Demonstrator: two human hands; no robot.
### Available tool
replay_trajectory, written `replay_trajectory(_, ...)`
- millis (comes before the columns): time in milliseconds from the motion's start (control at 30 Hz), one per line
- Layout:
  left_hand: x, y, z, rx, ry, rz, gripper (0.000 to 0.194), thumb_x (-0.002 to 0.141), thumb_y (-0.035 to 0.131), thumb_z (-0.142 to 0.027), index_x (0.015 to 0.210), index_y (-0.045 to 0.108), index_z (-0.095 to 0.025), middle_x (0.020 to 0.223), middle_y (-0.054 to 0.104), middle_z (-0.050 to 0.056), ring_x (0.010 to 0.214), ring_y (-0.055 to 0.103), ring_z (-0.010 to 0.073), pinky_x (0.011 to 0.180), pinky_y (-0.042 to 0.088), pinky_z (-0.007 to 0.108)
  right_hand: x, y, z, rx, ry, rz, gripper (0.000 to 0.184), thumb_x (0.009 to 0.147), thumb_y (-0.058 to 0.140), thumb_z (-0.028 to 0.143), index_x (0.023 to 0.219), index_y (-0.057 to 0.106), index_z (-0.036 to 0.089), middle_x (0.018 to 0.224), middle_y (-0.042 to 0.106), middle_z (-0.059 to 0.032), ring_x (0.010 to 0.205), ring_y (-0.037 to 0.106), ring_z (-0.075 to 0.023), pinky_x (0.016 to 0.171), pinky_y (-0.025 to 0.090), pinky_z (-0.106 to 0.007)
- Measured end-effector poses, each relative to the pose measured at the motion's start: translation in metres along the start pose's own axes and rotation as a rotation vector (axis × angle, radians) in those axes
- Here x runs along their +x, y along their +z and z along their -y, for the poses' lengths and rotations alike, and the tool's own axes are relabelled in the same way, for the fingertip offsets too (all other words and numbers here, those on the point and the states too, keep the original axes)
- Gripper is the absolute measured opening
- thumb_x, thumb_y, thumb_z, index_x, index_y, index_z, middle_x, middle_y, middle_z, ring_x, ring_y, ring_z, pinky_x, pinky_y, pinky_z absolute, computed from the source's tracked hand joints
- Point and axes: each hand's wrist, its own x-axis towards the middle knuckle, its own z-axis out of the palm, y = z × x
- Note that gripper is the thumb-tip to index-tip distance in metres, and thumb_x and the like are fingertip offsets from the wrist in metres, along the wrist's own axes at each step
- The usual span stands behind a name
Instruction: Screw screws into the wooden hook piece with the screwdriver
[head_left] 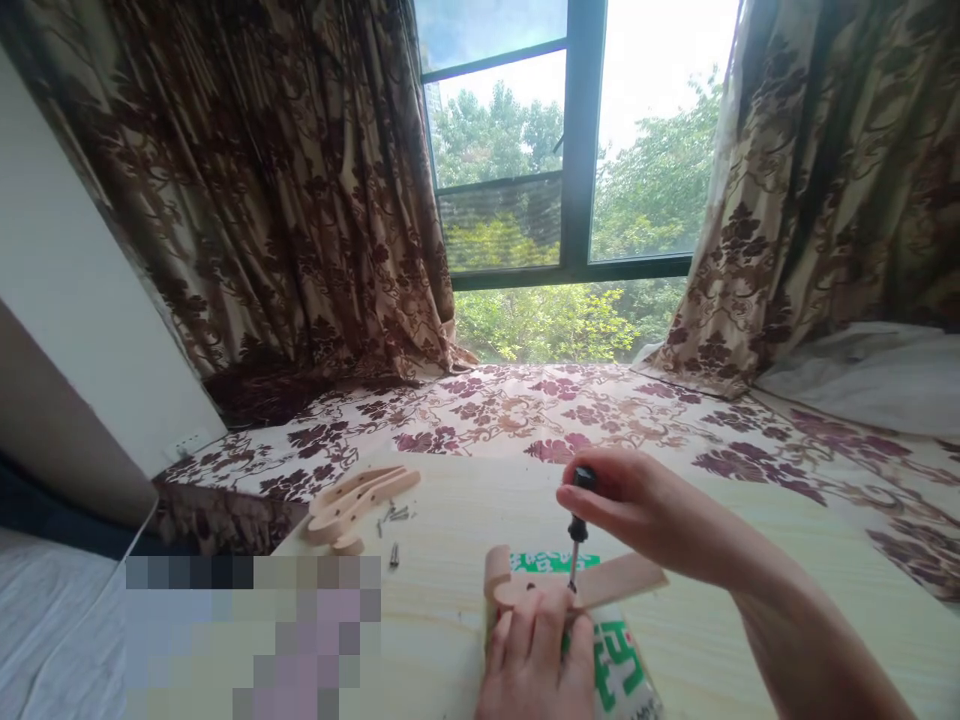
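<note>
My right hand [637,515] is closed round a small black-handled screwdriver [577,530], held upright with its tip down on a flat wooden piece [600,583]. My left hand [536,655] presses that wooden piece from the near side, fingers curled over it. The piece lies on a white and green packet [619,670] on a pale wooden board [750,600].
Another shaped wooden part [356,500] lies at the board's far left, with several small screws [395,520] beside it. A floral cloth [600,410] covers the ledge beyond, under a window [570,180] with brown patterned curtains [285,200]. A blurred patch covers the lower left.
</note>
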Motion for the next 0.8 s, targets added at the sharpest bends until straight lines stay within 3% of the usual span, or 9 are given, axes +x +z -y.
replay_trajectory(67, 0.0007, -0.0034, 0.0016, -0.04, 0.022, 0.036, 0.027, 0.092, 0.042, -0.029, 0.113, 0.058, -0.026, 0.116, 0.064, 0.003, 0.108, 0.059, 0.0224, 0.088, 0.048, 0.037, 0.0, -0.0001, 0.0005, -0.004, 0.013, -0.008, 0.025, 0.089, 0.051, 0.035, 0.07, 0.054, 0.019, 0.062, 0.052, 0.0015, 0.058, 0.044, -0.0116, 0.052, 0.031, -0.025)
replay_trajectory(167, 0.0018, -0.0077, 0.0031, -0.087, 0.059, 0.092, 0.041, 0.089, 0.044, -0.049, 0.118, 0.056, -0.023, 0.12, 0.061, 0.007, 0.11, 0.057, 0.026, 0.089, 0.048, 0.039, 0.0021, 0.0014, -0.0029, -0.021, 0.028, -0.027, 0.027, 0.089, 0.05, 0.036, 0.068, 0.05, 0.019, 0.059, 0.048, 0.0027, 0.056, 0.041, -0.0112, 0.051, 0.029, -0.025)
replay_trajectory(233, 0.0019, -0.0087, 0.0026, -0.078, 0.057, 0.106, 0.046, 0.086, 0.048, -0.054, 0.119, 0.055, -0.023, 0.121, 0.06, 0.007, 0.11, 0.057, 0.0272, 0.089, 0.048, 0.04, 0.0034, 0.0022, -0.0057, -0.053, 0.031, -0.047, 0.029, 0.089, 0.05, 0.037, 0.066, 0.047, 0.02, 0.058, 0.045, 0.0033, 0.055, 0.039, -0.011, 0.05, 0.028, -0.025)
replay_trajectory(667, -0.0018, -0.007, 0.0002, -0.058, 0.041, 0.108, 0.045, 0.087, 0.048, -0.052, 0.121, 0.054, -0.022, 0.123, 0.059, 0.007, 0.112, 0.055, 0.0266, 0.091, 0.045, 0.039, 0.0041, 0.006, -0.0071, -0.084, 0.012, -0.084, 0.033, 0.089, 0.05, 0.039, 0.064, 0.042, 0.02, 0.059, 0.044, 0.0032, 0.056, 0.036, -0.0109, 0.051, 0.026, -0.025)
replay_trajectory(800, -0.0012, -0.0092, 0.0002, -0.08, 0.055, 0.145, 0.05, 0.082, 0.055, -0.047, 0.124, 0.052, -0.021, 0.127, 0.055, 0.008, 0.115, 0.052, 0.0274, 0.094, 0.045, 0.041, 0.001, 0.0025, -0.0047, -0.094, 0.035, -0.086, 0.034, 0.089, 0.05, 0.041, 0.064, 0.042, 0.02, 0.057, 0.042, 0.0035, 0.055, 0.036, -0.0106, 0.05, 0.026, -0.025)
